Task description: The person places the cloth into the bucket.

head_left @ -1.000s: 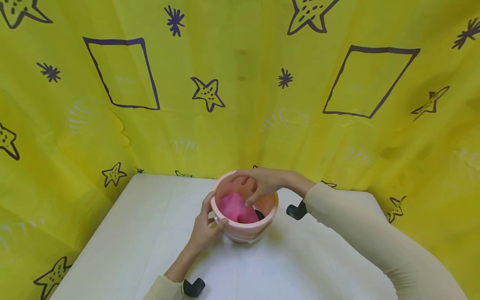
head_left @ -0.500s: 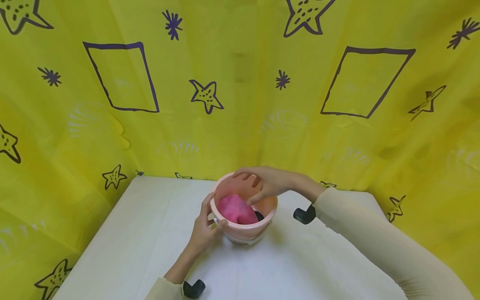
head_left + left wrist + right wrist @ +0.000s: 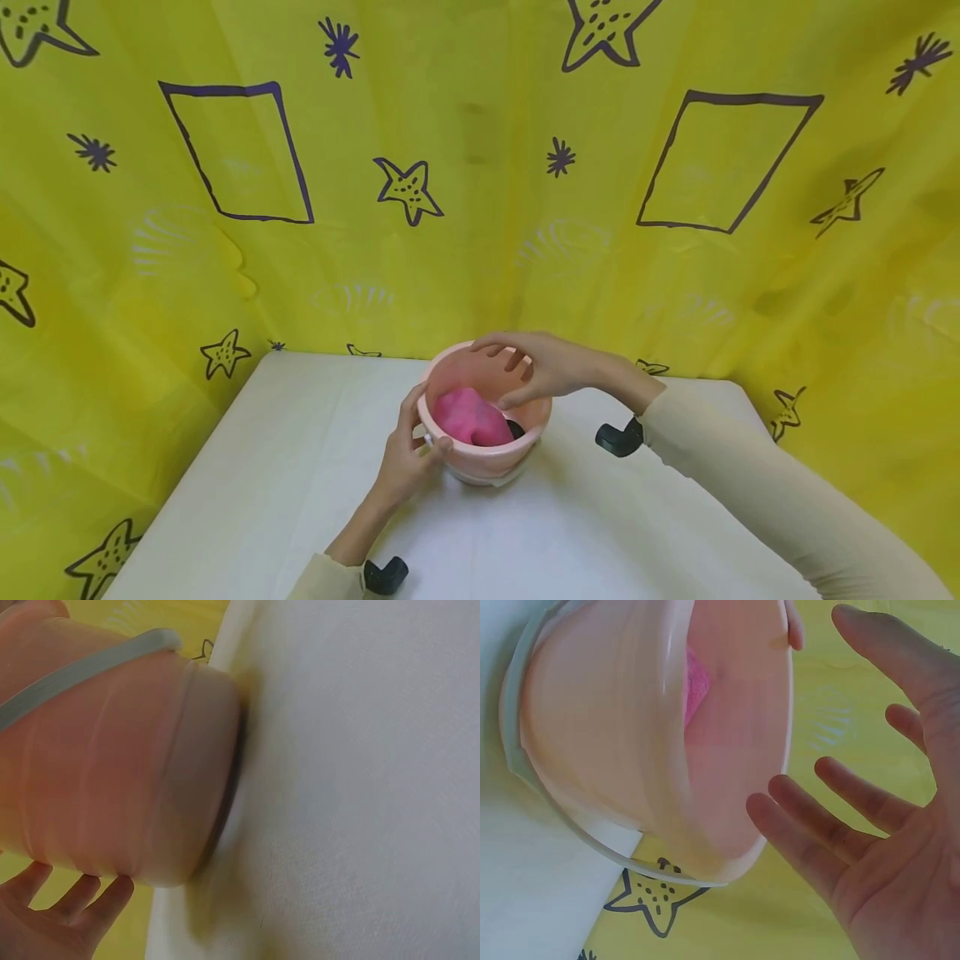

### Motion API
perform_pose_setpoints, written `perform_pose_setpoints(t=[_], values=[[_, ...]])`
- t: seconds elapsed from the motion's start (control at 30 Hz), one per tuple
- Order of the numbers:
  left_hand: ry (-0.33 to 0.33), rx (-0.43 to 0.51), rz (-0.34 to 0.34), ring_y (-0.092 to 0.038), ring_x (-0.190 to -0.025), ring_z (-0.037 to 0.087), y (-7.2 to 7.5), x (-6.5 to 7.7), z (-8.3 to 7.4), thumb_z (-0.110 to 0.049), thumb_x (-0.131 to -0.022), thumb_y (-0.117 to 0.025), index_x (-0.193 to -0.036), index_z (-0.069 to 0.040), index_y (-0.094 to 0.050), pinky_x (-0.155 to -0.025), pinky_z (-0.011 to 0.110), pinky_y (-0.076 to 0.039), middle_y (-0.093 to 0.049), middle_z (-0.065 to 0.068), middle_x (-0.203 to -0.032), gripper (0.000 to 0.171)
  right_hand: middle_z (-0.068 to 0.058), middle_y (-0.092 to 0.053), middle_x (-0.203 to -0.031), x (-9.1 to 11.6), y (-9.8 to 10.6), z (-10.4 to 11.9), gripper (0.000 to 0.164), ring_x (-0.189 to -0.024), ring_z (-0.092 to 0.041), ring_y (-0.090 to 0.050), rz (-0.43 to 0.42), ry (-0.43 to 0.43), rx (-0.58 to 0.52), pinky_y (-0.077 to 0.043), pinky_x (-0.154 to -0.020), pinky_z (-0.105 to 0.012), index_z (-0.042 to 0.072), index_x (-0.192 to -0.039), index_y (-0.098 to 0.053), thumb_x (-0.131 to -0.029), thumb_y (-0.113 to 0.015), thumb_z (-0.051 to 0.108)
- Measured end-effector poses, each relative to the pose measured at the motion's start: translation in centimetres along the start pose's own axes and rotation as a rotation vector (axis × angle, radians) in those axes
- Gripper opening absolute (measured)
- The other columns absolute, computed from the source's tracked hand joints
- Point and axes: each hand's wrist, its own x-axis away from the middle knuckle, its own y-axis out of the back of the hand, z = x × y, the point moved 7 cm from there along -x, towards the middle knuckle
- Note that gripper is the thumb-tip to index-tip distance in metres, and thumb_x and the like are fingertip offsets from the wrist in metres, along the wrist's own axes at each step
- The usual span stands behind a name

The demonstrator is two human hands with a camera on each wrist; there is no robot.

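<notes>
A light pink plastic bucket (image 3: 491, 458) stands upright on the white surface. My left hand (image 3: 405, 458) holds its left side, thumb at the near rim; in the left wrist view several fingertips press the outer wall. Inside lies a bunched bright pink cloth (image 3: 468, 417), with part of a small black thing (image 3: 515, 429) beside it. Over the bucket's far right rim, my right hand (image 3: 547, 365) is spread with nothing in it. The right wrist view shows that palm (image 3: 900, 877) and its parted fingers just outside the bucket's mouth.
The bucket's pale handle (image 3: 90, 671) hangs down against its outer wall. A white-covered table (image 3: 315, 475) reaches back to a yellow curtain (image 3: 480, 250) printed with stars and shells. Dark wrist-camera mounts (image 3: 621, 437) stick out at both sleeves.
My right hand has drawn slightly right and away from the pink cloth, its sleeve shifting right too. The left hand keeps its hold on the bucket.
</notes>
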Motion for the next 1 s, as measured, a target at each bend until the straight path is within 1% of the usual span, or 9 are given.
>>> perform_pose_setpoints(t=[0.1, 0.2, 0.27, 0.33, 0.43, 0.53, 0.67, 0.83, 1.0], values=[[-0.002, 0.002, 0.011, -0.059, -0.125, 0.040, 0.1, 0.0, 0.0, -0.048, -0.090, -0.073, -0.162, -0.032, -0.024, -0.087, 0.056, -0.056, -0.046, 0.013, -0.157, 0.088, -0.014, -0.059, -0.138, 0.3, 0.1, -0.1, 0.078, -0.115, -0.038, -0.063, -0.031, 0.019, 0.017, -0.055, -0.094, -0.051, 0.018, -0.150, -0.048, -0.083, -0.088, 0.026], [0.017, -0.001, 0.036, -0.058, -0.127, 0.040, 0.2, 0.0, -0.2, -0.044, -0.091, -0.074, -0.162, -0.033, -0.023, -0.090, 0.058, -0.055, -0.045, 0.013, -0.157, 0.088, -0.007, -0.058, -0.142, 0.8, 0.2, -0.1, 0.077, -0.118, -0.036, -0.062, -0.071, 0.033, 0.039, -0.055, -0.095, -0.051, 0.021, -0.149, -0.049, -0.083, -0.088, 0.025], [0.030, -0.003, 0.056, -0.056, -0.130, 0.039, 0.4, 0.0, -0.5, -0.040, -0.091, -0.075, -0.162, -0.033, -0.022, -0.093, 0.059, -0.054, -0.044, 0.013, -0.158, 0.089, -0.005, -0.057, -0.144, 1.2, 0.3, -0.1, 0.077, -0.120, -0.036, -0.060, -0.100, 0.052, 0.053, -0.054, -0.096, -0.052, 0.020, -0.149, -0.050, -0.082, -0.089, 0.024], [0.022, -0.012, 0.070, -0.053, -0.133, 0.040, 0.6, 0.0, -0.9, -0.036, -0.092, -0.075, -0.163, -0.032, -0.021, -0.096, 0.060, -0.052, -0.041, 0.011, -0.160, 0.089, -0.004, -0.057, -0.144, 1.7, 0.4, -0.1, 0.078, -0.123, -0.035, -0.059, -0.130, 0.067, 0.082, -0.054, -0.096, -0.052, 0.019, -0.149, -0.051, -0.082, -0.089, 0.024], [-0.004, -0.034, 0.073, -0.051, -0.135, 0.042, 1.1, 0.0, -1.3, -0.031, -0.092, -0.074, -0.164, -0.030, -0.019, -0.099, 0.059, -0.052, -0.035, 0.009, -0.164, 0.090, -0.006, -0.057, -0.145, 2.4, 0.4, 0.0, 0.077, -0.128, -0.034, -0.056, -0.172, 0.095, 0.138, -0.052, -0.099, -0.052, 0.018, -0.149, -0.052, -0.082, -0.089, 0.027], [-0.020, -0.057, 0.063, -0.051, -0.135, 0.043, 1.7, 0.1, -1.5, -0.029, -0.092, -0.075, -0.164, -0.030, -0.018, -0.098, 0.058, -0.052, -0.036, 0.010, -0.163, 0.092, -0.004, -0.056, -0.147, 3.1, 0.4, -0.1, 0.078, -0.135, -0.028, -0.051, -0.205, 0.104, 0.194, -0.048, -0.106, -0.052, 0.022, -0.150, -0.052, -0.082, -0.088, 0.033], [-0.010, -0.074, 0.049, -0.051, -0.134, 0.042, 2.4, 0.1, -1.5, -0.030, -0.091, -0.075, -0.164, -0.033, -0.018, -0.098, 0.059, -0.052, -0.043, 0.015, -0.158, 0.092, -0.003, -0.054, -0.149, 4.0, 0.4, -0.4, 0.079, -0.139, -0.021, -0.046, -0.243, 0.098, 0.217, -0.043, -0.110, -0.055, 0.027, -0.150, -0.051, -0.081, -0.089, 0.037], [-0.001, -0.098, 0.041, -0.052, -0.135, 0.042, 2.9, 0.0, -1.4, -0.030, -0.091, -0.074, -0.163, -0.035, -0.018, -0.099, 0.060, -0.051, -0.045, 0.016, -0.156, 0.092, 0.001, -0.052, -0.150, 5.0, 0.4, -1.0, 0.083, -0.139, -0.021, -0.045, -0.278, 0.083, 0.217, -0.045, -0.107, -0.057, 0.029, -0.152, -0.049, -0.080, -0.090, 0.036], [-0.016, -0.109, 0.035, -0.052, -0.135, 0.042, 3.3, -0.1, -1.5, -0.029, -0.091, -0.074, -0.163, -0.037, -0.017, -0.098, 0.061, -0.051, -0.044, 0.014, -0.157, 0.093, 0.005, -0.047, -0.153, 6.3, 0.2, -1.8, 0.086, -0.142, -0.022, -0.043, -0.313, 0.052, 0.230, -0.045, -0.108, -0.056, 0.029, -0.154, -0.047, -0.080, -0.088, 0.046]])
